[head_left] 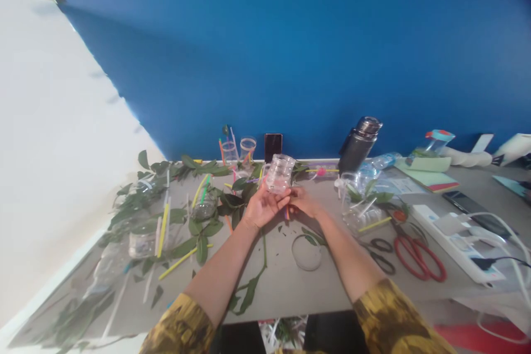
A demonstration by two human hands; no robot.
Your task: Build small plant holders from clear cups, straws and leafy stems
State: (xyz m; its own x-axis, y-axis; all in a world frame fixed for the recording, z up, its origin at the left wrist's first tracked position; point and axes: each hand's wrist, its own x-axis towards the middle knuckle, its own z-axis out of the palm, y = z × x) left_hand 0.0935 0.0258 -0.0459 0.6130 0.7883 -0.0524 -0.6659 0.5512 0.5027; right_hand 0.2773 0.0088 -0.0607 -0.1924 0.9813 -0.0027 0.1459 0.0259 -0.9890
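My left hand (262, 206) is cupped round the lower side of a clear ribbed plastic cup (279, 173), a cut-off bottle section, held tilted above the grey table (286, 282). My right hand (303, 202) is just right of it, fingers curled near the cup's base, with a thin orange-pink straw piece (287, 212) showing below the fingers. Whether the right hand grips the straw or the cup is unclear. A clear plastic ring (307, 251) lies on the table in front of my hands.
Leafy green stems (199, 221), coloured straws (163, 222) and cut clear bottles cover the left of the table. Red-handled scissors (418, 257), black scissors (379, 251), a power strip (456, 240), a dark flask (359, 144), a phone (273, 146) and notebooks lie right and back against the blue wall.
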